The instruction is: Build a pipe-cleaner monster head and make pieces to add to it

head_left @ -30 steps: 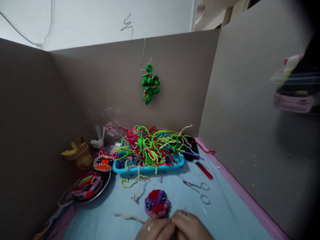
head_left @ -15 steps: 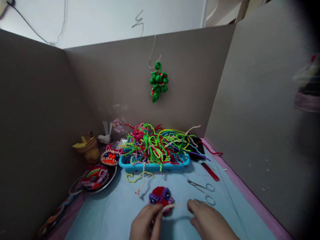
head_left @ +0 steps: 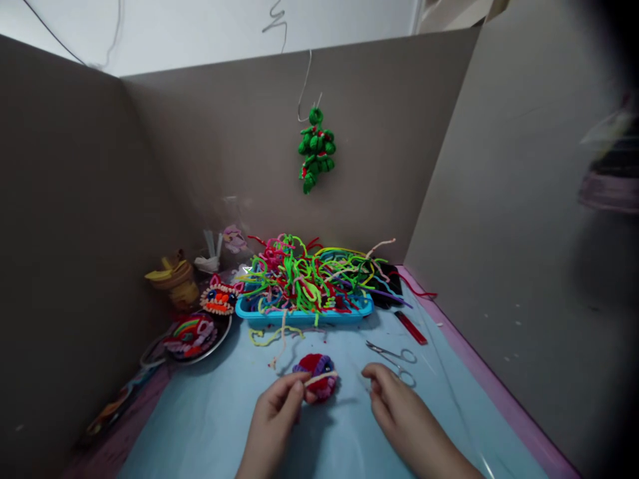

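My left hand (head_left: 277, 407) pinches one end of a short cream pipe cleaner (head_left: 322, 377), which reaches across a small red and purple fuzzy ball figure (head_left: 315, 372) lying on the light blue mat. My right hand (head_left: 394, 402) rests a little to the right of the figure with fingers curled in a pinch; what it holds I cannot make out. Small silver scissors (head_left: 394, 358) lie just beyond my right hand.
A blue tray (head_left: 304, 311) heaped with coloured pipe cleaners stands behind the figure. Finished pipe-cleaner figures on a plate (head_left: 192, 336) and a yellow cup (head_left: 172, 283) sit at the left. A red stick (head_left: 411, 328) lies right. Cardboard walls enclose the desk; a green ornament (head_left: 315, 150) hangs on the back wall.
My hands were together below the figure, then parted. The left hand now holds the cream pipe cleaner stretched over the figure. The view has shifted slightly downward.
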`<move>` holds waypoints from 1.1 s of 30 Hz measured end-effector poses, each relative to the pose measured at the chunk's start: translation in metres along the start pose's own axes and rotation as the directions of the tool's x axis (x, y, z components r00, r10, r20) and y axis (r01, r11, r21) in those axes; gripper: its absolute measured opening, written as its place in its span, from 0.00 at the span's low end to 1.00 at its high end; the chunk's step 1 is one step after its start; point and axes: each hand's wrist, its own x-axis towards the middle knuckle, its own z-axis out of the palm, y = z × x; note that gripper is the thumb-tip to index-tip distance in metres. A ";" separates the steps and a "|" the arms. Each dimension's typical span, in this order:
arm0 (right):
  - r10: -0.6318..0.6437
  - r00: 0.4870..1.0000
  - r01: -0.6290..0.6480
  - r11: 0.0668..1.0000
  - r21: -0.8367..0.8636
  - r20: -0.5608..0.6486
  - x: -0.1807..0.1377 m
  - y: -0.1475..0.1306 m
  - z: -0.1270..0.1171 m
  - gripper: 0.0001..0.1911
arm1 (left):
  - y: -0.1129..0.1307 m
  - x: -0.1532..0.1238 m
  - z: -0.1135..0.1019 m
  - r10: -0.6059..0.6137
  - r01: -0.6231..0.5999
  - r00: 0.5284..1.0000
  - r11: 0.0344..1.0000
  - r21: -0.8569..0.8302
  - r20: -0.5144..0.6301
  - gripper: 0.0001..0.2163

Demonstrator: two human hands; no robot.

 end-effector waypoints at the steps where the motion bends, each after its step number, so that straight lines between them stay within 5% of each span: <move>1: -0.026 0.998 0.030 0.998 0.064 -0.057 -0.001 -0.002 0.001 0.14 | 0.001 -0.001 0.002 0.003 -0.003 1.000 1.000 0.003 0.015 0.25; 5: -0.026 0.987 0.076 0.946 0.315 -0.160 -0.006 -0.011 0.003 0.12 | 0.006 -0.005 0.005 0.014 -0.017 0.998 0.999 0.034 0.062 0.22; 11: 0.057 0.995 -0.001 0.805 0.593 -0.077 -0.010 -0.023 0.010 0.08 | 0.003 -0.005 0.006 0.030 -0.036 0.995 0.997 0.061 0.099 0.22; 15: 0.114 0.993 -0.073 0.693 0.717 -0.009 -0.009 -0.025 0.016 0.13 | 0.001 -0.007 0.007 0.015 -0.025 0.992 0.997 0.077 0.128 0.22; 22: 0.033 0.995 0.036 0.748 0.663 -0.092 -0.008 -0.025 0.009 0.10 | 0.002 -0.009 0.012 0.029 -0.034 0.985 0.999 0.027 0.170 0.22; 33: -0.064 0.940 0.206 0.890 0.406 -0.336 -0.009 -0.026 0.007 0.10 | 0.004 -0.019 0.015 0.116 -0.243 0.928 0.908 0.341 0.354 0.16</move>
